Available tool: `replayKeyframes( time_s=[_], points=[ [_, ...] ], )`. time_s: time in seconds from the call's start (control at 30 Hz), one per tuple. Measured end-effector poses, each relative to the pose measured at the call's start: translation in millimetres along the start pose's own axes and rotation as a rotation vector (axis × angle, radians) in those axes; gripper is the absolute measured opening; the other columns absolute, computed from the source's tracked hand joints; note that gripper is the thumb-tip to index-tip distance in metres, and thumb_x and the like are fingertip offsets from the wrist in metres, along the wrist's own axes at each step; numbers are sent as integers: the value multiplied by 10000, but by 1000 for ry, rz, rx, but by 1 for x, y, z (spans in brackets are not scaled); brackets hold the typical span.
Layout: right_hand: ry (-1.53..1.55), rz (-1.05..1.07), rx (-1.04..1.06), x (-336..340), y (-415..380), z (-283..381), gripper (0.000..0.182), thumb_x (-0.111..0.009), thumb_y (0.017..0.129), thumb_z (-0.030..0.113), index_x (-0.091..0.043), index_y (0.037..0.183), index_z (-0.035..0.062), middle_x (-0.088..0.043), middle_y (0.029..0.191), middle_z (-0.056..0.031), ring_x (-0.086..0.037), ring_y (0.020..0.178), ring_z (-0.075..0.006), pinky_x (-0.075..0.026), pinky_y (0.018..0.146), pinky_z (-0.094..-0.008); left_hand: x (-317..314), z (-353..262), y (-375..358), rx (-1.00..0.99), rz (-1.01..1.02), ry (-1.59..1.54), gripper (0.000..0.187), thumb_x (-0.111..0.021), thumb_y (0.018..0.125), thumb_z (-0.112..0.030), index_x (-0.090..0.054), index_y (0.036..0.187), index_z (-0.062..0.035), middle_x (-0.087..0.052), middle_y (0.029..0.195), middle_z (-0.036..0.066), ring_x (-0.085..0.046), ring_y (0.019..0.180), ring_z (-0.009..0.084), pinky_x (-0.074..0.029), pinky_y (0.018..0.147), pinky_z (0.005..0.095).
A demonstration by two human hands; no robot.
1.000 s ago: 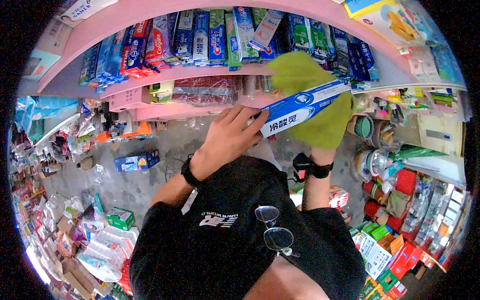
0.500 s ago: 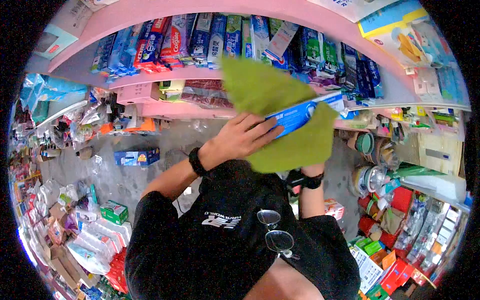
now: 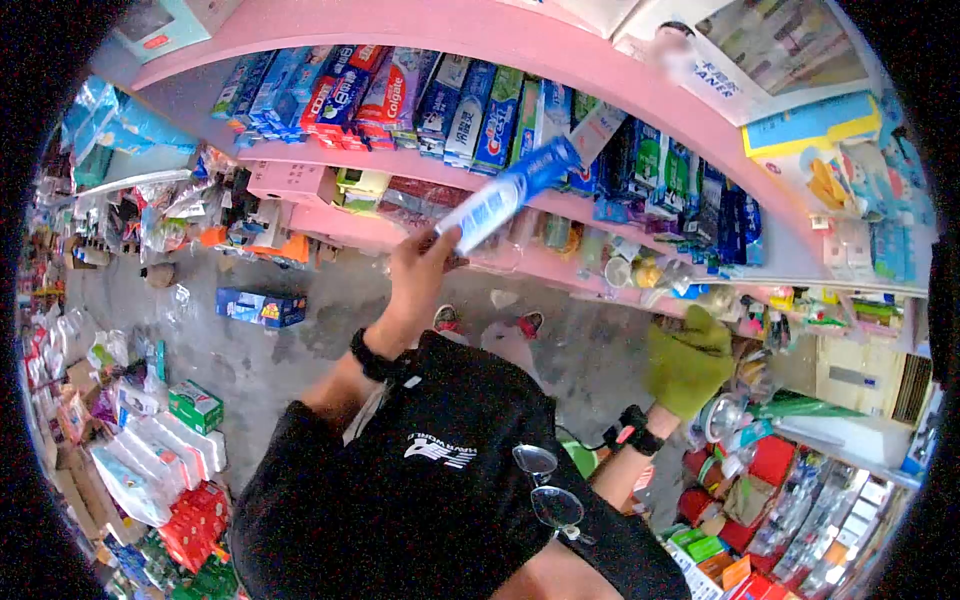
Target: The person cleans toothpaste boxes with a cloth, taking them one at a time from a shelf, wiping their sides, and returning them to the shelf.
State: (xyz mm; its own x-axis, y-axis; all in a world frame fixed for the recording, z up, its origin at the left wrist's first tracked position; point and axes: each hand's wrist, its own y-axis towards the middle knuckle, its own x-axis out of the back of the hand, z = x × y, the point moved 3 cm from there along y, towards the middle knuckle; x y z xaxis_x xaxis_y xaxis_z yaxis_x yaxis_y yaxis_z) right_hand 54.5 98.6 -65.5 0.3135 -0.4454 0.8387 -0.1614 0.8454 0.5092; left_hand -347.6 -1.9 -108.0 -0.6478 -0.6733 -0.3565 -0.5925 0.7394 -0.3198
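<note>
My left hand (image 3: pixel 425 265) is closed on one end of a long blue and white toothpaste box (image 3: pixel 508 195). The box slants up to the right, in front of the lower edge of the pink shelf (image 3: pixel 400 165). Off to the right and lower, my right hand is covered by a green cloth (image 3: pixel 690 365) bunched around it, so its fingers are hidden. The cloth hangs apart from the box. Behind the held box, rows of toothpaste boxes (image 3: pixel 395 95) stand packed on the shelf, and a white box (image 3: pixel 598 130) leans at an angle among them.
A blue carton (image 3: pixel 260 307) lies on the grey floor at left. Wrapped white packs (image 3: pixel 140 465) and a green box (image 3: pixel 195 407) are heaped at lower left. Red stools (image 3: pixel 745 490) and household goods crowd the right. Large cartons (image 3: pixel 745 70) sit on the upper shelf.
The green cloth came away from the toothpaste box and moved right and down with my right hand. My left hand drew left, and the box's far end now points up toward the shelf.
</note>
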Motion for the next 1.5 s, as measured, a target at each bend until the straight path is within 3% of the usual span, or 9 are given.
replayKeyframes(
  time_s=[0.17,0.3,0.5,0.57,0.63,0.73,1.33,1.4,1.5],
  points=[
    [208,161,-147,-63,-47,-54,616,-432,861,366,-232,1350,47,-296,1378,-103,-247,1278,-234,-188,1069,-319,-51,-23,48,3,203,-354,321,-546,862,-191,-544,989,104,-607,891,113,-580,820,170,-473,752,276],
    [392,203,-222,-61,-37,-36,604,-439,863,354,-242,1345,48,-306,1370,-102,-266,1263,-231,-209,1055,-321,-32,18,111,-214,225,275,316,-543,832,-138,-530,1061,78,-591,1001,153,-582,850,200,-461,727,290],
    [761,232,-360,-44,-31,-4,586,-449,866,337,-256,1338,49,-321,1357,-102,-294,1239,-227,-240,1035,-325,32,77,168,100,45,-111,259,-533,765,-72,-555,990,56,-612,875,134,-592,795,207,-465,722,313],
    [835,245,-379,-44,-33,5,580,-452,867,331,-261,1336,50,-326,1353,-102,-303,1231,-226,-250,1029,-326,30,71,176,-1041,308,547,237,-563,767,-89,-552,963,44,-614,812,146,-605,762,220,-474,679,332],
    [900,250,-395,-45,-32,13,574,-455,867,325,-266,1334,50,-331,1349,-101,-313,1224,-225,-261,1022,-327,18,38,153,-923,240,1004,263,-595,773,-103,-536,986,40,-613,816,171,-615,755,241,-489,655,350],
    [977,261,-407,-45,-26,25,565,-460,869,316,-273,1331,51,-338,1342,-101,-327,1212,-223,-276,1012,-329,21,41,158,-636,121,443,280,-597,771,-20,-509,1029,46,-612,816,174,-619,770,250,-502,664,317],
    [1405,382,-488,-40,-29,79,513,-490,876,264,-316,1310,55,-382,1304,-100,-412,1141,-212,-369,951,-339,-15,3,139,-878,136,718,312,-589,757,-42,-538,1058,24,-584,777,147,-551,674,217,-441,590,332],
    [1456,391,-516,-41,-37,87,507,-493,877,259,-320,1308,55,-387,1300,-99,-422,1134,-211,-379,945,-341,-20,12,159,-235,-149,-94,252,-651,751,-144,-554,881,48,-579,715,99,-517,633,163,-427,576,306],
    [1517,383,-557,-40,-48,100,499,-498,878,250,-327,1305,56,-394,1293,-99,-436,1122,-209,-394,935,-342,-17,2,146,-243,-439,240,320,-693,733,-248,-529,747,27,-560,658,68,-490,590,133,-408,544,282]
  ],
)
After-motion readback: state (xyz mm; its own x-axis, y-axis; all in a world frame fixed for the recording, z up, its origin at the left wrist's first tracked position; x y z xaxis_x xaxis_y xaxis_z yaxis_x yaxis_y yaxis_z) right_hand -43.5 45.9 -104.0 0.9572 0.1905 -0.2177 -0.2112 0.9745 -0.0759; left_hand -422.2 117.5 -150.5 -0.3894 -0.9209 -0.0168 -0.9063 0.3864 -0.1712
